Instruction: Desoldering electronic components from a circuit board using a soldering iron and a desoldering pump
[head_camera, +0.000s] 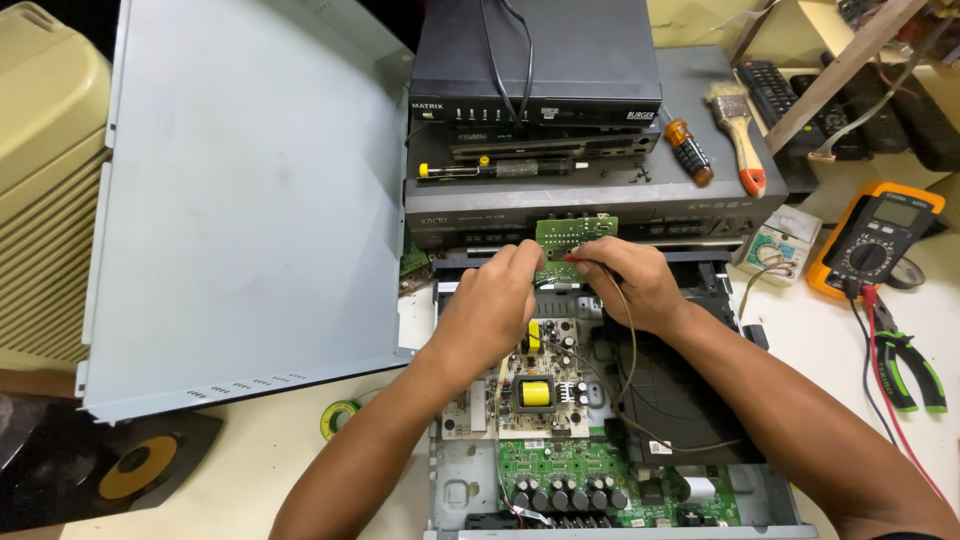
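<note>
Cluttered workbench (250, 470) — both hands on green circuit board (575, 240)

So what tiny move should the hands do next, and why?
Probably hold the small green board steady with the left hand while the right hand touches the red probe tip down; both already meet at the board's lower edge.

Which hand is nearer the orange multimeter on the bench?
Right. The right hand is at the small green circuit board, on the side toward the orange multimeter; the left hand sits farther away, left of that board.
</note>
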